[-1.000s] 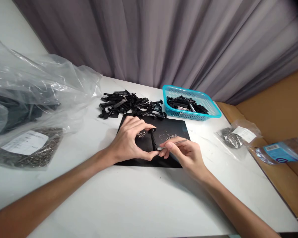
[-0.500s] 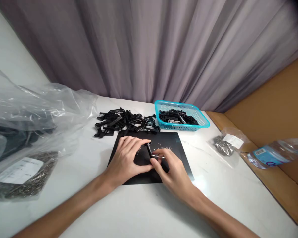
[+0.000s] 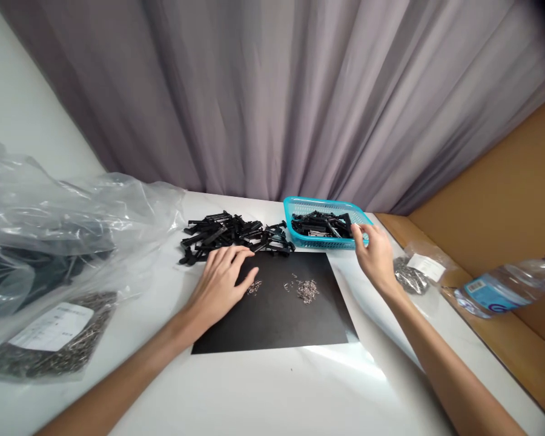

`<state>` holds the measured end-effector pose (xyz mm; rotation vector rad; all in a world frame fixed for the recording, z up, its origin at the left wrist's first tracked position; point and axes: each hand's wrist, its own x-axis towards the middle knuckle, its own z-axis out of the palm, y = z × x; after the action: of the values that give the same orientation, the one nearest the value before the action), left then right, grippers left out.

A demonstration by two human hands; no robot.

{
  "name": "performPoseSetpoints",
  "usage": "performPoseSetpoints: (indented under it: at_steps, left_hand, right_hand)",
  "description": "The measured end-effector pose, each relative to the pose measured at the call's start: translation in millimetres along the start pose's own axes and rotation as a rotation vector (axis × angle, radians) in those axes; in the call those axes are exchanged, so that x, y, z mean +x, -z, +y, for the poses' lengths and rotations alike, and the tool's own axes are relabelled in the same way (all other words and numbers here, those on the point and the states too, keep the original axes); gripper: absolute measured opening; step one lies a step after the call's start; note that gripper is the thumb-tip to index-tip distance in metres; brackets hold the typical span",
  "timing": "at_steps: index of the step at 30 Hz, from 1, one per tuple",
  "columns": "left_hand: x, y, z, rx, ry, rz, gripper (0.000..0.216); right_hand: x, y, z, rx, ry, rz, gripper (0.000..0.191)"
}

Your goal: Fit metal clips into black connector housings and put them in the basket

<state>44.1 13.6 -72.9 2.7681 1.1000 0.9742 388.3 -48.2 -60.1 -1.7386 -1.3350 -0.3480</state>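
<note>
My left hand (image 3: pixel 222 280) lies flat and open on the far left part of a black mat (image 3: pixel 277 318), fingers stretched toward a pile of black plastic parts (image 3: pixel 229 233). Small metal pins (image 3: pixel 306 289) lie scattered on the mat, a few (image 3: pixel 254 287) right by my left fingertips. My right hand (image 3: pixel 372 254) reaches over the near right rim of a turquoise basket (image 3: pixel 295 212) holding more black parts (image 3: pixel 320 224). Its fingers are loosely apart, with nothing clearly between them.
A big clear plastic bag (image 3: pixel 49 230) of dark parts and a labelled bag of pins (image 3: pixel 45 339) fill the left side. A small pin bag (image 3: pixel 411 275) and a water bottle (image 3: pixel 504 290) lie right, by a cardboard wall (image 3: pixel 504 206). A grey curtain hangs behind.
Both hands held a black part over the mat with a thin metal tool. The right hand has since swung right to the basket, and the left hand has flattened on the mat.
</note>
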Motion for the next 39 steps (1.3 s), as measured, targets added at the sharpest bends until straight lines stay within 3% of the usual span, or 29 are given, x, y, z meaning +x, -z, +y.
performPoseSetpoints:
  at_steps: [2,5,11,18,21,24,29,34,39]
  left_hand:
    - [2,1,-8,0.042,0.024,0.024,0.023]
    - [4,2,-15,0.112,0.033,0.044,0.026]
    - [5,3,-17,0.244,0.012,0.027,0.025]
    - [3,2,-15,0.238,-0.015,0.003,0.029]
    - [4,3,-15,0.257,-0.017,0.008,0.028]
    - [4,5,-17,0.312,-0.016,0.03,0.026]
    - [5,15,-26,0.462,0.03,0.048,0.024]
    - [4,21,-28,0.64,0.159,-0.084,0.027]
    - [4,23,-28,0.654,0.147,-0.13,0.024]
  right_hand:
    - [2,-1,8,-0.025,-0.013,0.028,0.049]
    - [-15,0,-2,-0.045,0.051,0.007,0.042]
    - [-70,-5,-59,0.07,0.37,-0.509,0.034]
    - [-76,-9,-69,0.009,0.373,-0.657,0.044]
    - [-73,-10,-68,0.067,0.308,-0.636,0.034]
    - [-73,-12,-69,0.096,0.257,-0.529,0.019]
    - [-73,-10,-67,0.135,0.247,-0.409,0.016]
    - [-77,-13,-60,0.141,0.217,-0.416,0.014]
    - [-82,-16,-58,0.161,0.205,-0.388,0.012]
